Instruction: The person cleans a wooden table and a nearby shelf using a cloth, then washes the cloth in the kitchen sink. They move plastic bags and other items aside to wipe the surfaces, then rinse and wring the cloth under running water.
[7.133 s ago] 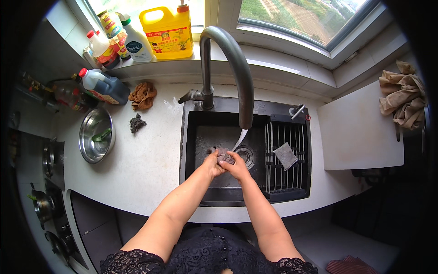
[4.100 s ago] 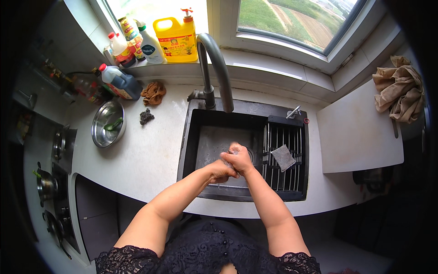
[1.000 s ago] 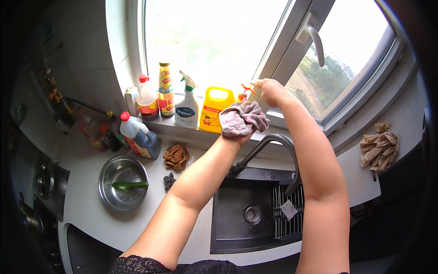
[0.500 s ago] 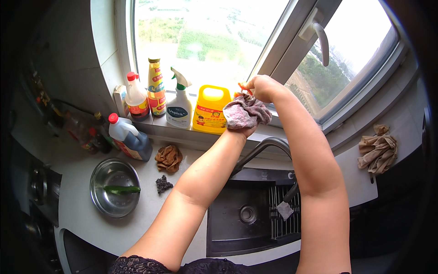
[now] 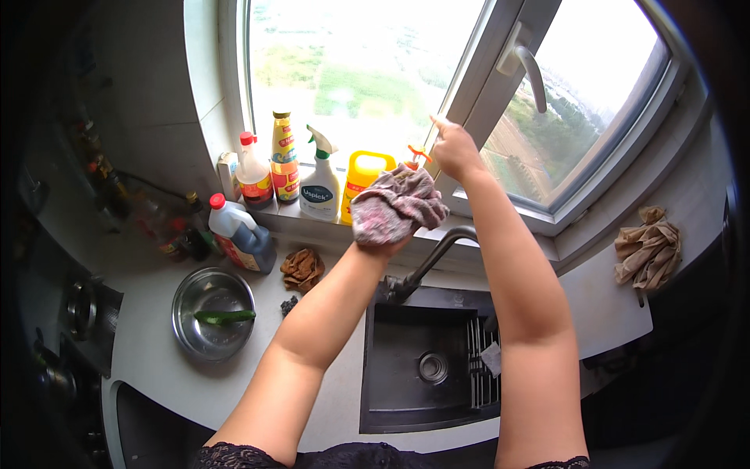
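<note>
A crumpled pinkish-grey cloth (image 5: 398, 205) is draped over my left hand (image 5: 383, 248), which holds it up in front of the yellow jug (image 5: 353, 190) on the windowsill. The cloth covers most of the fingers. Just behind the cloth an orange pump nozzle (image 5: 420, 155) sticks up; what it is fixed to is hidden. My right hand (image 5: 455, 147) hovers to the right of the nozzle, apart from it. One finger is stretched toward the window, and nothing shows in the hand.
On the sill stand a spray bottle (image 5: 319, 189) and sauce bottles (image 5: 286, 160). Below are a dark sink (image 5: 406, 395), a black faucet (image 5: 426, 270), and a steel bowl (image 5: 183, 332) with a green cucumber (image 5: 224, 316). A brown rag (image 5: 302, 270) lies left; a beige cloth (image 5: 648, 248) hangs right.
My right hand has come off the orange nozzle, up and to the right, with a finger extended. My left hand has drawn the cloth down and left, over part of the yellow jug.
</note>
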A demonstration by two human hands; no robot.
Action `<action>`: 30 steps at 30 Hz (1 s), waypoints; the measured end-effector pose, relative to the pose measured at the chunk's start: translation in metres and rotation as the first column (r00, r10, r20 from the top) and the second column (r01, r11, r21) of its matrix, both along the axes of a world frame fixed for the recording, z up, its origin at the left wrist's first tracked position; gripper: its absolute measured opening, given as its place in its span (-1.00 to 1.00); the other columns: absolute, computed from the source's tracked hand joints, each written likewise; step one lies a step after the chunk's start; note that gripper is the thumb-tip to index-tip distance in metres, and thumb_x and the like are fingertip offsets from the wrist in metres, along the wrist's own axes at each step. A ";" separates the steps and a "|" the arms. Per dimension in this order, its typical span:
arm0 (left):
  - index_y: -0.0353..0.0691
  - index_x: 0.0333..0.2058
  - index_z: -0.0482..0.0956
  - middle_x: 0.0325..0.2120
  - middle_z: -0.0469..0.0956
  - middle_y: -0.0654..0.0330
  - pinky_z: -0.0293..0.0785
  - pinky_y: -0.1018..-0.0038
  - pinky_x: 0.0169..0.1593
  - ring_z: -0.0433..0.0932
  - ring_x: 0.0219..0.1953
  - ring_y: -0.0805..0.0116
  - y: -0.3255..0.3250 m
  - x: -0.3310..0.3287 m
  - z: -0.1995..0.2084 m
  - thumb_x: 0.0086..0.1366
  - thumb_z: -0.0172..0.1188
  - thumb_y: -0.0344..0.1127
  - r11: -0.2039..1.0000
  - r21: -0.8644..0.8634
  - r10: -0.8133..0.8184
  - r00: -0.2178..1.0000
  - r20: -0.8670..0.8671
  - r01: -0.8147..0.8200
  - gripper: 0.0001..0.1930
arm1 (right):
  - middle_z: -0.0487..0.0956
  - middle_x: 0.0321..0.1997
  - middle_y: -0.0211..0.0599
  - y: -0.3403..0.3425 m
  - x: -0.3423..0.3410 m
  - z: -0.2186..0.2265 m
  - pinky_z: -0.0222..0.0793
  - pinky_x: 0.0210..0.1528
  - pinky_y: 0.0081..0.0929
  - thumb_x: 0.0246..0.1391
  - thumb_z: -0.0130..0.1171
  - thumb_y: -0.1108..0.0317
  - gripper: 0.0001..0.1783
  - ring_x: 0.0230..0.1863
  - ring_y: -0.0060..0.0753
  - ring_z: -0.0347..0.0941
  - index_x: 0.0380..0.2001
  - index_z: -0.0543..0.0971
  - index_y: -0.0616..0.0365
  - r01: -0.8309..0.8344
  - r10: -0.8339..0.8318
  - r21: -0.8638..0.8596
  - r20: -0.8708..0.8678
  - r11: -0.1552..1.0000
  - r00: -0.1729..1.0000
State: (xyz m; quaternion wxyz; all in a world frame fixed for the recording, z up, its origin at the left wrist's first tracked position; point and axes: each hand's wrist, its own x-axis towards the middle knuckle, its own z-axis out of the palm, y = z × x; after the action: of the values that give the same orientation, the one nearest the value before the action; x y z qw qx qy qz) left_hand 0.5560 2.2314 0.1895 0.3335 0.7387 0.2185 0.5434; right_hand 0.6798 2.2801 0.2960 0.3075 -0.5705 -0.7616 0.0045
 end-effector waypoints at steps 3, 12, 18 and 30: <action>-0.22 -0.15 0.34 -0.26 0.40 0.04 0.39 0.30 -0.15 0.37 -0.24 0.14 -0.056 -0.039 0.013 0.27 -0.11 -0.20 0.999 -0.020 -0.028 0.999 0.020 0.028 -0.73 | 0.50 -0.05 0.12 -0.074 -0.030 -0.007 0.22 0.15 -0.36 0.01 -0.04 0.42 -0.50 0.08 -0.09 0.38 0.08 0.40 0.26 -0.164 0.142 0.000 -0.504 0.986 0.852; 0.07 0.01 0.45 0.02 0.43 0.28 0.22 0.27 0.16 0.36 0.09 0.23 -0.221 -0.039 -0.069 0.12 0.13 0.06 0.928 0.278 0.371 0.656 -0.658 -0.247 -0.52 | 0.02 0.38 -0.13 -0.269 0.018 -0.246 -0.14 0.36 -0.33 0.02 0.21 0.04 -0.04 0.38 -0.23 -0.04 0.32 -0.06 0.20 -0.742 -0.275 -0.209 -0.961 0.637 0.035; -0.13 0.03 0.39 0.03 0.42 0.22 0.25 0.30 0.17 0.36 0.09 0.22 -0.253 0.020 -0.105 0.13 0.16 -0.02 0.980 -0.193 -0.111 0.652 -0.750 -0.055 -0.48 | 0.55 -0.12 -0.26 -0.336 0.083 -0.303 0.45 -0.08 -0.48 0.13 0.14 0.25 -0.61 -0.14 -0.44 0.51 -0.04 0.44 0.26 -0.627 -0.533 -0.419 -0.846 0.656 0.008; -0.22 -0.10 0.45 -0.08 0.49 0.07 0.36 0.17 0.10 0.47 -0.02 0.15 -0.295 0.093 -0.221 0.04 0.06 0.41 0.011 -0.774 0.470 0.680 0.563 0.633 -0.24 | 0.53 -0.08 -0.17 -0.354 0.130 -0.300 0.25 0.08 -0.36 -0.14 0.27 0.26 -0.75 0.04 -0.25 0.35 -0.63 0.54 0.24 -0.031 -0.137 -0.256 -0.611 0.966 0.780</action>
State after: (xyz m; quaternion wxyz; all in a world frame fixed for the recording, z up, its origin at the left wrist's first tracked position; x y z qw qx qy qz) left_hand 0.6492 1.9360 -0.0319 0.8378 0.0049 0.3274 0.4368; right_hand 0.8102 1.9258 -0.0042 0.4671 -0.5924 -0.5934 0.2807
